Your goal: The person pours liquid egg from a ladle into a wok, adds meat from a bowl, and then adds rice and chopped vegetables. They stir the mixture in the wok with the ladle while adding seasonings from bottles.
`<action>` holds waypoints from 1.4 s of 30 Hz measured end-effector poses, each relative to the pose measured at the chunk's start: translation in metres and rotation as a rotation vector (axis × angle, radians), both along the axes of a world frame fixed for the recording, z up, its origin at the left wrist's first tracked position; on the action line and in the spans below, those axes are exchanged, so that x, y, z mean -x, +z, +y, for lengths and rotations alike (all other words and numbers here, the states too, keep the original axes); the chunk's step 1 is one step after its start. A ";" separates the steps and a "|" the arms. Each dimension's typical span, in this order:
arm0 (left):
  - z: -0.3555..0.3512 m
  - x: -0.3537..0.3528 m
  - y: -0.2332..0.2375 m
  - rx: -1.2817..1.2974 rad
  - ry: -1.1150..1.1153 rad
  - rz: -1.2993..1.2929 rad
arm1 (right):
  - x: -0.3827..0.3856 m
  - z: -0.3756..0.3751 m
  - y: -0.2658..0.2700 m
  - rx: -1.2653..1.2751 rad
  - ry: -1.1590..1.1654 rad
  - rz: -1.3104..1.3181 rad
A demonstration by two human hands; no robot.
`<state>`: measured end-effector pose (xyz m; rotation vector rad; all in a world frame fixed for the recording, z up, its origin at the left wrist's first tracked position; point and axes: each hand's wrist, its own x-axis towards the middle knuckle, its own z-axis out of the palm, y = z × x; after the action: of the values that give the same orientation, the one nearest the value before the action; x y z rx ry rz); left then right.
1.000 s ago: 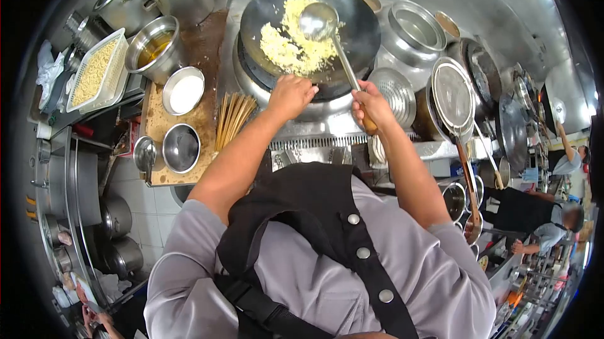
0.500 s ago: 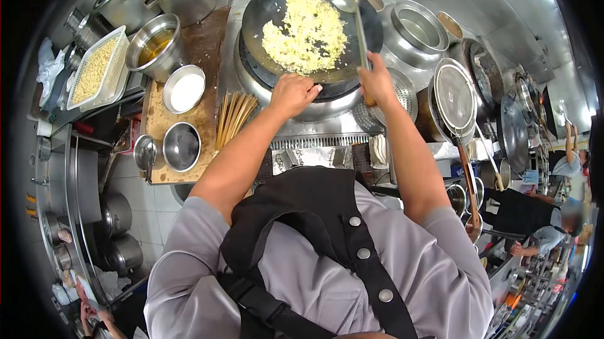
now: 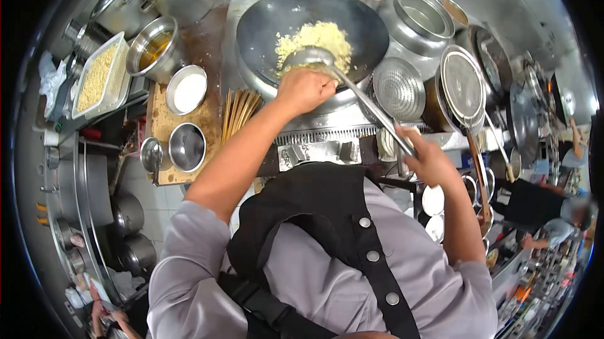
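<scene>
A dark wok (image 3: 362, 21) sits on the stove with pale yellow fried rice (image 3: 324, 33) in it. My left hand (image 3: 307, 90) is closed at the wok's near rim; its fingers hide the part it grips. My right hand (image 3: 428, 158) is closed round the end of a long metal ladle (image 3: 374, 109). The ladle's bowl lies over the near part of the rice, just beyond my left hand. Some rice is hidden behind the bowl.
On the left board are a bowl of white grains or powder (image 3: 189, 92), an empty metal bowl (image 3: 187, 147) and thin sticks (image 3: 239, 112). A pot of oil (image 3: 152, 49) stands beyond. To the right are a perforated ladle (image 3: 399, 87) and a strainer (image 3: 462, 84). Co-workers stand at far right and lower left.
My right hand has drawn back toward my body and right, bringing the ladle from the wok's far right rim to the near side. The wok tilts differently, and the rice is more bunched.
</scene>
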<state>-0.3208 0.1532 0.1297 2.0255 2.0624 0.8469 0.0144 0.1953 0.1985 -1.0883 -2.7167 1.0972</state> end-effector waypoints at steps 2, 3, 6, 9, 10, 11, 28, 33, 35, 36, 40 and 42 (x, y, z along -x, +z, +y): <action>-0.001 -0.011 -0.027 -0.088 -0.014 0.003 | 0.038 0.014 -0.025 -0.148 -0.089 -0.100; -0.013 -0.018 -0.033 -0.068 -0.003 0.078 | 0.055 0.029 -0.057 -0.198 -0.121 -0.063; -0.081 -0.045 -0.031 0.075 -0.054 0.164 | 0.059 0.009 -0.014 -0.115 -0.219 -0.058; -0.082 -0.025 0.007 -0.068 -0.089 0.201 | -0.018 -0.028 0.023 0.409 -0.259 0.133; -0.059 -0.016 0.013 0.036 -0.038 0.258 | -0.033 -0.034 0.028 0.569 -0.279 0.170; -0.036 -0.007 0.010 -0.061 -0.042 0.148 | -0.039 -0.032 0.024 0.541 -0.256 0.119; -0.009 -0.004 -0.026 -0.108 0.077 0.125 | 0.002 0.005 -0.022 -0.142 -0.248 0.009; -0.102 -0.038 -0.039 -0.119 -0.091 0.201 | 0.019 -0.006 -0.028 -0.100 -0.222 0.123; -0.099 -0.033 -0.009 -0.221 -0.070 0.275 | -0.020 -0.031 0.010 0.312 -0.289 0.172; -0.082 -0.023 0.006 -0.212 -0.054 0.297 | -0.036 -0.036 0.012 0.532 -0.325 0.235; -0.019 -0.003 -0.011 -0.150 -0.041 0.122 | -0.006 -0.023 0.017 0.317 -0.272 0.014; -0.013 -0.007 -0.041 -0.210 0.061 0.108 | 0.040 -0.008 -0.021 0.105 -0.239 0.097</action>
<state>-0.3142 0.1399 0.0888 2.1679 2.1852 1.0265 -0.0257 0.1868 0.1779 -1.2963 -2.4035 1.2287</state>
